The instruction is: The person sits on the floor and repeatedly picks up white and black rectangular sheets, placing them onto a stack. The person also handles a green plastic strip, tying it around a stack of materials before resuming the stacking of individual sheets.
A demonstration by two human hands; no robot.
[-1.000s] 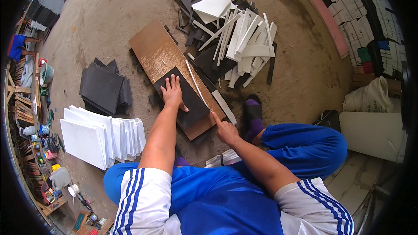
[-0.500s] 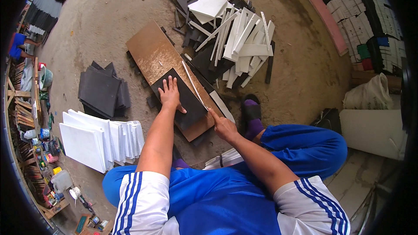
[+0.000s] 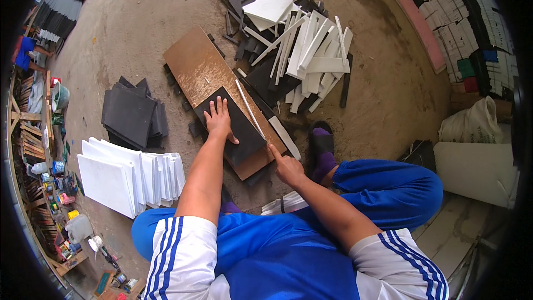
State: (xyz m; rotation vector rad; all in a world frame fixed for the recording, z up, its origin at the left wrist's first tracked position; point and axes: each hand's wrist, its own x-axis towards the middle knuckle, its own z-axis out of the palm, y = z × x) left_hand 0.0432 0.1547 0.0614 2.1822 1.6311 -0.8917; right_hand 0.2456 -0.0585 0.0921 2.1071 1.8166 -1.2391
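Note:
My left hand (image 3: 220,119) lies flat, fingers spread, pressing on a black foam-like sheet (image 3: 237,151). This sheet rests on the near end of a long brown board (image 3: 194,61), whose surface is worn and scratched. At the sheet's right edge, my right hand (image 3: 287,168) is closed with its index finger stretched forward. It grips a thin knife-like tool, mostly hidden by the fingers, with its tip by the sheet's corner. A narrow white strip (image 3: 249,106) lies along the sheet's right edge, ending near that tip.
White and black offcuts (image 3: 319,50) are heaped beyond the board. Black sheets (image 3: 130,112) and white panels (image 3: 114,175) are stacked at the left. A sandalled foot (image 3: 321,147) is right of the board. Paint containers (image 3: 78,228) line the far left; another person's arm (image 3: 41,51) shows there.
The whole view has shifted slightly. My right hand has moved a little down along the sheet's edge; my left hand stays flat on the sheet.

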